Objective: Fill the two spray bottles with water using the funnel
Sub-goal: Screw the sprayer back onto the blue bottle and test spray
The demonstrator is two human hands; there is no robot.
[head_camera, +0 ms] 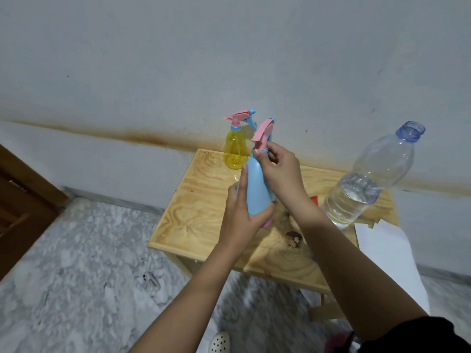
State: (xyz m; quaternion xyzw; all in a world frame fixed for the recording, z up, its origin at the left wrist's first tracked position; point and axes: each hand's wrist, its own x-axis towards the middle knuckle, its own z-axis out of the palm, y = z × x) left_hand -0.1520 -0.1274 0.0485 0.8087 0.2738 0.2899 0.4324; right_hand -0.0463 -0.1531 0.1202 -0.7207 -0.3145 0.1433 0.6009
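"Head view takes in what I see from beside the wooden table (193,207). What lies to its left?"

"A dark wooden door (20,200), well apart from the table, with grey marbled floor (76,263) between them. Below the table's near edge, the toe of a white perforated shoe (220,341) shows."

"And on the table, working across?"

"At its far edge stands the yellow spray bottle (234,151), upright, with a pink trigger and a blue nozzle. I cannot tell whether it holds any water."

"The hands?"

"Over the table's middle, the left hand (242,212) is wrapped round the lower body of the blue spray bottle (256,189), the forefinger stretched up along its side. The bottle leans slightly. I cannot tell if its pink base touches the table top."

"The other hand?"

"The right hand (280,171) pinches the collar of that same bottle, fingers curled just under its pink spray head (263,135)."

"Further right?"

"On the table top, under the right forearm, there is a dark brown patch (293,239), and a red scrap (314,200) peeks out beside the wrist. Then comes the big clear water bottle (369,184), on the table's right part, mouth open, a blue ring at its neck, water filling the lower portion."

"Past that?"

"A white sheet (387,253) hangs over the table's right corner."
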